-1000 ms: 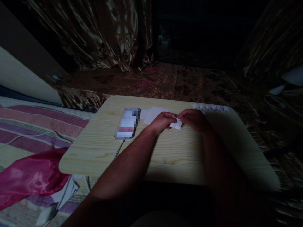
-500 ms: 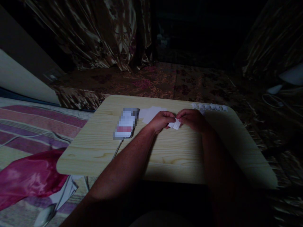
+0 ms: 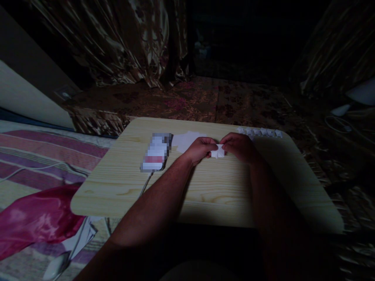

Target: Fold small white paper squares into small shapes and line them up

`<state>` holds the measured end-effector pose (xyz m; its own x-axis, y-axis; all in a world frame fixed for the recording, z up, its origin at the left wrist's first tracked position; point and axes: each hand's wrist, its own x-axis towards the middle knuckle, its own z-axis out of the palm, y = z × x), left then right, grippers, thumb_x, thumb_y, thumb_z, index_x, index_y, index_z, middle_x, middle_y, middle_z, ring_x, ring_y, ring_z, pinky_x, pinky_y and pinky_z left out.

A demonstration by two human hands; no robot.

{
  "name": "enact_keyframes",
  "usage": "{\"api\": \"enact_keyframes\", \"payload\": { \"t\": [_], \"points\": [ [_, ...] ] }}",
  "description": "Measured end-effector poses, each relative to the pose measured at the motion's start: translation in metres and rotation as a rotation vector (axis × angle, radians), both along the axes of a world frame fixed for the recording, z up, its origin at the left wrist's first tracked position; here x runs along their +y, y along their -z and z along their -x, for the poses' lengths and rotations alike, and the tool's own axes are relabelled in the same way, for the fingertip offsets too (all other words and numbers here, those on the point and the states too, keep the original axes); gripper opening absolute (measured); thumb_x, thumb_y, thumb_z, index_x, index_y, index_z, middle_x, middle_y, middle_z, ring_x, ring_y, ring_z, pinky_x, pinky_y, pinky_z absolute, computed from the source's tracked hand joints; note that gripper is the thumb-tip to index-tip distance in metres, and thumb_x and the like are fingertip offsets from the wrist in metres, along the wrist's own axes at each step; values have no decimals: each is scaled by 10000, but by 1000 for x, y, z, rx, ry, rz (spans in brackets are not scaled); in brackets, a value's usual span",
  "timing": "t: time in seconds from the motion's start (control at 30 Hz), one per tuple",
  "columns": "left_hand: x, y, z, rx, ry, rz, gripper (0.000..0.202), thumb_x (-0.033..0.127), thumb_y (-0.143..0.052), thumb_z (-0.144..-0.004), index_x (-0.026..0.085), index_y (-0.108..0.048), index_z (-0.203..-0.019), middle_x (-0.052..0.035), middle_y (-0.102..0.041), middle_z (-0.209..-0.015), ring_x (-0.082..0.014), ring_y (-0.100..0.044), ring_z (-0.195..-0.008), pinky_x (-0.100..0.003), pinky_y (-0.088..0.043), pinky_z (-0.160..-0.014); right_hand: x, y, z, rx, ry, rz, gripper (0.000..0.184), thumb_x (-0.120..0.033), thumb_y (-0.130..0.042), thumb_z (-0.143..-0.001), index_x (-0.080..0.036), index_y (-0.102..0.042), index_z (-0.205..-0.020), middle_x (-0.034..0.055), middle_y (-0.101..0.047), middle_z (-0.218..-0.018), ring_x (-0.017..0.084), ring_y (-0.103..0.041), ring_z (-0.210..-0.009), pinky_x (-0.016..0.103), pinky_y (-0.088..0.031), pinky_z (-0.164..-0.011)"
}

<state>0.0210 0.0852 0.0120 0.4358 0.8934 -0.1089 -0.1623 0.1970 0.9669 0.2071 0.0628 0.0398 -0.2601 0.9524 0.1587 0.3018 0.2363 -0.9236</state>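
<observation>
A small folded piece of white paper [image 3: 218, 151] is held between my two hands above the wooden table. My left hand [image 3: 202, 150] pinches its left side, thumb on top. My right hand [image 3: 238, 146] grips the upper right edge with thumb and fingers. The paper looks roughly square, with a crease down its middle; its far edge is hidden behind my fingers. Just beyond my left hand lie loose white paper sheets [image 3: 185, 141]. Past my right hand, several small folded white paper pieces [image 3: 260, 132] stand in a row.
A phone [image 3: 155, 152], blurred out, lies on the table [image 3: 117, 187] left of my forearm with a cable attached. A pink satiny cloth [image 3: 41, 214] rests on the striped bedding [image 3: 52, 156] to the left. Curtains [image 3: 146, 43] hang behind; a white lamp [image 3: 361, 93] is at far right.
The held paper has turned from a pointed, diamond-like shape to a flatter square facing me. My right hand has shifted slightly; my left hand stays nearly in place.
</observation>
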Motion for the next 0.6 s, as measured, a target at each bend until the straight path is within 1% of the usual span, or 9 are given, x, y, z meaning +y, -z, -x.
{"api": "enact_keyframes", "payload": {
  "t": [0.1, 0.2, 0.4, 0.6],
  "points": [
    [0, 0, 1, 6, 26, -9, 140, 232, -721, -616, 128, -627, -633, 12, -541, -526, -64, -442, -436, -201, -308, -416, 0, 0, -1, -28, 6, -15, 133, -258, -659, -725, -195, -712, -829, 6, -695, -688, 161, -653, -634, 259, -497, -578],
    [1, 1, 2, 14, 60, -19, 132, 226, -713, -625, 123, -631, -637, 16, -534, -522, -60, -438, -435, -200, -304, -421, 0, 0, -2, -50, -25, -33, 150, -273, -658, -729, -189, -719, -839, 14, -703, -720, 157, -644, -641, 255, -487, -577],
    [3, 3, 4, 22, 133, -42, 114, 210, -704, -641, 117, -642, -665, 19, -543, -544, -58, -451, -456, -200, -307, -440, 1, 1, -5, -67, -61, -43, 162, -271, -666, -735, -171, -719, -851, 21, -693, -713, 146, -616, -617, 248, -454, -556],
    [3, 2, 4, 63, 148, -53, 140, 222, -723, -625, 120, -627, -634, 24, -539, -518, -54, -444, -440, -207, -307, -448, 1, -1, -4, -85, -59, -51, 150, -263, -661, -736, -172, -722, -838, 25, -695, -733, 147, -604, -630, 253, -441, -563]
  ]
}}
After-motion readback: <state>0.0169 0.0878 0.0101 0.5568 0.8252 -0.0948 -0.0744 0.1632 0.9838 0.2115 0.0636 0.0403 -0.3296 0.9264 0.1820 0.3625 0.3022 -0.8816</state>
